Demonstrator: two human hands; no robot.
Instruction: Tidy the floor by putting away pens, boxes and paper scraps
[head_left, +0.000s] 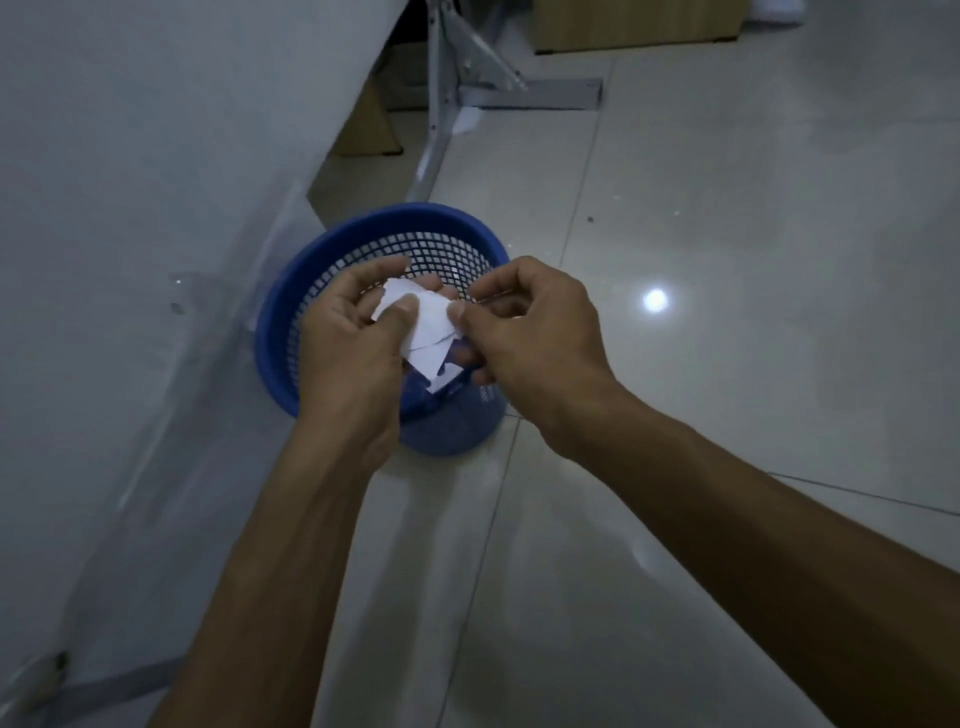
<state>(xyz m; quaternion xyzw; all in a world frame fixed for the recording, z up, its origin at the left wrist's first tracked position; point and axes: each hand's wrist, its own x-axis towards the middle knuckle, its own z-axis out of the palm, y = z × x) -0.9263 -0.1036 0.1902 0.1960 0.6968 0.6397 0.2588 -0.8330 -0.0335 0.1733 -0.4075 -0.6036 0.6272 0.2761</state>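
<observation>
While you hold the paper scraps (423, 325) right over the blue bin (332, 249), they can only fall inside.
Your left hand (353, 338) and right hand (530, 322) both pinch them with thumb and fingers.

Both bare forearms reached forward and down from bottom edge, converging toward centre; left hand (353, 343) back-up, thumb pressed flat on top, index finger extended past it, other fingers curled beneath in pinch; right hand (530, 332) back-up, wrist bent slightly inward, thumb tip met index tip in tight pinch, remaining fingers curled under palm; hands just beside each other, thumbs nearly touching; left forearm steeper, right forearm angled in from lower right.
</observation>
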